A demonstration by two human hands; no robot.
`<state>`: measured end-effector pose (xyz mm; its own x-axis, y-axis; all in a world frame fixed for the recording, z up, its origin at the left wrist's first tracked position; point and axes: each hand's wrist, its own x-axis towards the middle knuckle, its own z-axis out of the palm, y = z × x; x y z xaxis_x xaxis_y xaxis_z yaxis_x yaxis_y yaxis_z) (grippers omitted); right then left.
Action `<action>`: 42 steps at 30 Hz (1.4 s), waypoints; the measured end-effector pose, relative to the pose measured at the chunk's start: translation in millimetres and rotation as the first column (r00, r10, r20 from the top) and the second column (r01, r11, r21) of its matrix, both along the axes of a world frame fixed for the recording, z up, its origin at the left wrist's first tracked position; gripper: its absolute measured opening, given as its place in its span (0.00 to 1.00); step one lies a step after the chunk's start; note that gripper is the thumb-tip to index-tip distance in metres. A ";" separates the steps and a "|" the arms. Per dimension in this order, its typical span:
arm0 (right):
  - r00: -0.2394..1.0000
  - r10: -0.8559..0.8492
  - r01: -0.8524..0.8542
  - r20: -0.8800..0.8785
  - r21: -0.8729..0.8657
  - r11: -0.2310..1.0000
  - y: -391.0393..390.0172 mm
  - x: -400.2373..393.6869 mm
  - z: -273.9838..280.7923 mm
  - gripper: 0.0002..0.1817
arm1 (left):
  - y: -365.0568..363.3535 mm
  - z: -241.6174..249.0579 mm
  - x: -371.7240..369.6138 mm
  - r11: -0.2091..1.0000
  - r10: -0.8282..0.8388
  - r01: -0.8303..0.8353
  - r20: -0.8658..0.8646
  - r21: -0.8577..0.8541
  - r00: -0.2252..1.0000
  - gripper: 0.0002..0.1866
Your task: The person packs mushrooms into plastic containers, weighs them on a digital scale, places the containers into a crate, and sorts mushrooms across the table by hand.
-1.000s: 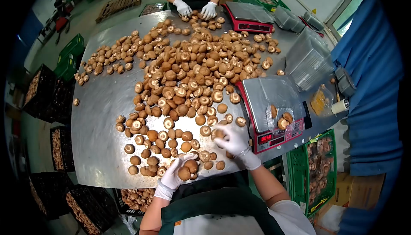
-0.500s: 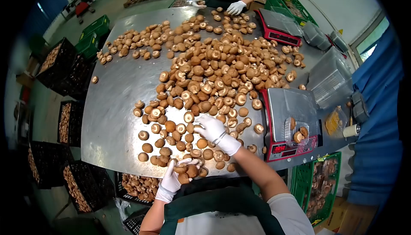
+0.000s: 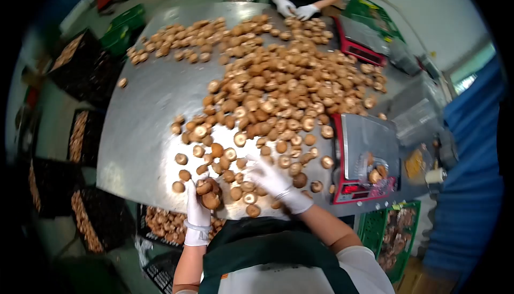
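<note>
My gloved left hand [image 3: 198, 208] is at the table's front edge, its fingers around several brown mushrooms [image 3: 210, 193]. To its right, my gloved right hand [image 3: 270, 179] is over loose mushrooms [image 3: 228, 176], blurred by motion; its fingers look spread, with nothing visible in them. A large heap of mushrooms [image 3: 284, 80] covers the middle of the metal table [image 3: 144, 107]. On the right, a red-rimmed scale [image 3: 369, 144] bears a clear tray [image 3: 381, 170] with a few mushrooms.
Across the table a co-worker's gloved hands [image 3: 295, 9] are close together by a second scale [image 3: 361, 40]. Clear trays [image 3: 417, 107] are stacked at right. A green crate [image 3: 369, 224] stands below right; black crates [image 3: 101, 219] with mushrooms stand at left.
My left hand has moved left and up with its mushrooms, now more upright. My right hand has shifted slightly down. The co-worker's hands have come together. The whole view has shifted a little.
</note>
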<state>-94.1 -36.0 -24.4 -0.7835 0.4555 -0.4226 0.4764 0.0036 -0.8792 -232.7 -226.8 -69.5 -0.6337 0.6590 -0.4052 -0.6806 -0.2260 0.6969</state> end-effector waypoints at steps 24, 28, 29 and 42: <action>0.739 -0.662 0.202 -0.125 0.978 0.041 116.9 270.1 36.8 0.29 | -18.6 20.4 -42.5 0.864 -0.401 -0.051 -0.745 -0.502 0.534 0.17; 0.844 -0.414 0.438 -0.343 0.885 0.160 77.5 195.4 54.5 0.23 | -31.3 18.4 -18.1 0.810 -0.484 -0.219 -0.831 -0.544 0.274 0.14; 0.858 -0.379 0.463 -0.347 0.841 0.279 63.7 169.0 51.9 0.22 | -30.5 13.6 -9.4 0.822 -0.489 -0.231 -0.853 -0.520 0.182 0.13; 0.872 0.427 -0.377 0.238 0.883 0.279 -24.3 -10.3 -76.5 0.32 | -64.3 -21.8 5.4 0.690 -0.722 -0.174 -0.652 -0.703 -0.229 0.19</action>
